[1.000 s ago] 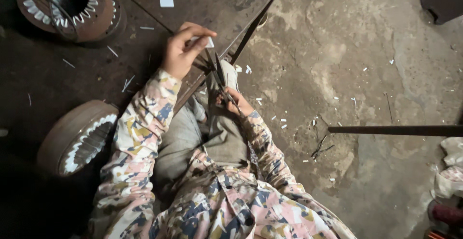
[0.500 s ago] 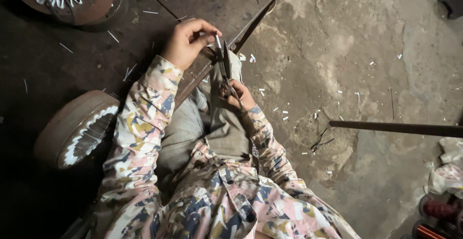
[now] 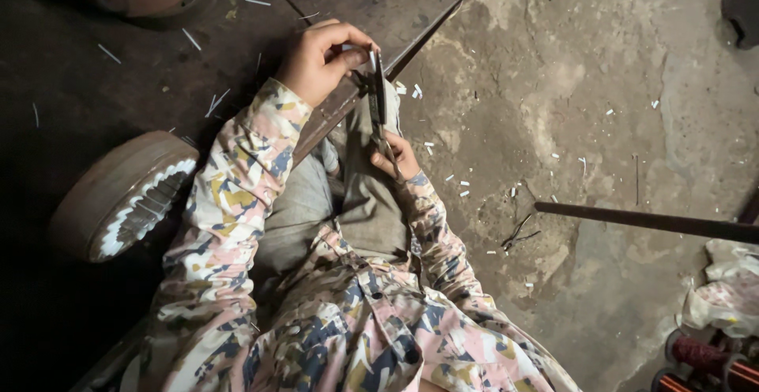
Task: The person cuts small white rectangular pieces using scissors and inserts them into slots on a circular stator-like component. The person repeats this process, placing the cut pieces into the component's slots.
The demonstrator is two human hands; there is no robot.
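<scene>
White paper strip (image 3: 371, 58) is being cut: left hand (image 3: 320, 60) pinching it, right hand (image 3: 395, 157) gripping scissors (image 3: 378, 107); closing blades squarely comes next.

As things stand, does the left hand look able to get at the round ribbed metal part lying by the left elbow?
Probably not right away: the left hand is pinching a white strip at the scissors. The round part lies uncovered beside that arm.

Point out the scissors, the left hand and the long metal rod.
scissors (image 3: 377, 96), head view, on the blades.
left hand (image 3: 320, 60), head view, back of the hand.
metal rod (image 3: 648, 220), head view, mid-length of the bar.
</scene>
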